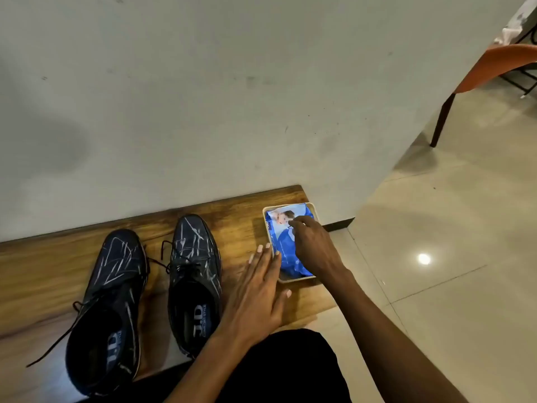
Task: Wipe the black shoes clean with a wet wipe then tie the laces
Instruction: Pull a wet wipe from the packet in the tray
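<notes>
Two black lace-up shoes streaked with white marks stand side by side on a wooden bench (pixel 43 274), toes toward the wall: the left shoe (pixel 109 303) and the right shoe (pixel 193 274). Their laces lie loose and untied. To their right a blue wet-wipe pack (pixel 286 254) lies in a shallow cream tray (pixel 268 225). My left hand (pixel 257 295) lies flat with straight fingers, its fingertips touching the tray's left edge. My right hand (pixel 312 245) rests on top of the pack, fingers curled and pinching at its upper middle. What it pinches is hidden.
A grey wall (pixel 203 97) rises right behind the bench. Pale floor tiles (pixel 450 228) spread to the right, with an orange chair (pixel 479 77) at the upper right. My dark-clothed knee (pixel 290 370) is at the bottom, by the bench's front edge.
</notes>
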Demonstrator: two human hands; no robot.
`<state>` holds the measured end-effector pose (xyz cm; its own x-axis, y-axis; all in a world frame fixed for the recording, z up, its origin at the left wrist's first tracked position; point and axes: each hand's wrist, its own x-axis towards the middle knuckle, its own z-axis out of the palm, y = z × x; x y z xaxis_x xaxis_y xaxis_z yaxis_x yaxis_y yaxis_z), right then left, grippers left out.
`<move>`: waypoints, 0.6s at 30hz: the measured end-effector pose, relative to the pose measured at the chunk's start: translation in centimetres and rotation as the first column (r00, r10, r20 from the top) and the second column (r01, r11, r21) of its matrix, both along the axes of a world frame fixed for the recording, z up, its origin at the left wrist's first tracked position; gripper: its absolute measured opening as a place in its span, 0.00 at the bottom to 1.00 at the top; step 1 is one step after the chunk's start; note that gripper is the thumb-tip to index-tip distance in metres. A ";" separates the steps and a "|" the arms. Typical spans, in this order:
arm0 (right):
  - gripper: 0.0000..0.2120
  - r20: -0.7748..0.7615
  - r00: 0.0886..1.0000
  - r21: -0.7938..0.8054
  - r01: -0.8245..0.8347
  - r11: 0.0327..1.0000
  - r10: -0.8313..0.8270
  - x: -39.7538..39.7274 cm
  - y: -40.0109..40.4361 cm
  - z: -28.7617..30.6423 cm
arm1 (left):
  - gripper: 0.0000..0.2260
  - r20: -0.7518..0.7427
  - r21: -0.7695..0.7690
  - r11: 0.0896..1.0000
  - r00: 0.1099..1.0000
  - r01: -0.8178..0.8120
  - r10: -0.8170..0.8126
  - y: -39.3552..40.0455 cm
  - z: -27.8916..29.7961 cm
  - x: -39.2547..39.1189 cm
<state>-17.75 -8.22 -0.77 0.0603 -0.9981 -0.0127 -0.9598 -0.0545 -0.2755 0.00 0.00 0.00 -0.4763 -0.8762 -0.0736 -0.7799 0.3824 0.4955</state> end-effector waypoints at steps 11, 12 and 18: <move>0.27 0.041 0.999 0.041 0.006 0.999 -0.007 -0.5 -0.6 -2.2 | 0.32 0.062 0.057 0.997 0.996 0.056 -0.059 -0.5 -2.7 -1.5; 0.28 0.081 0.996 0.025 0.026 0.999 -0.028 -0.6 -0.6 -2.2 | 0.32 0.058 0.068 0.996 0.997 0.053 -0.057 -0.4 -2.8 -1.7; 0.22 0.357 0.911 0.040 0.209 0.977 -0.209 -2.0 -0.5 -1.2 | 0.32 0.070 0.111 0.993 0.996 0.039 -0.047 -0.1 -2.8 -1.9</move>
<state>-19.73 -8.75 -2.02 -0.1487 -0.9884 -0.0301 -0.7870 0.1367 -0.6017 -1.95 -0.13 -2.84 -0.5032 -0.8397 -0.2039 -0.7993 0.3627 0.4792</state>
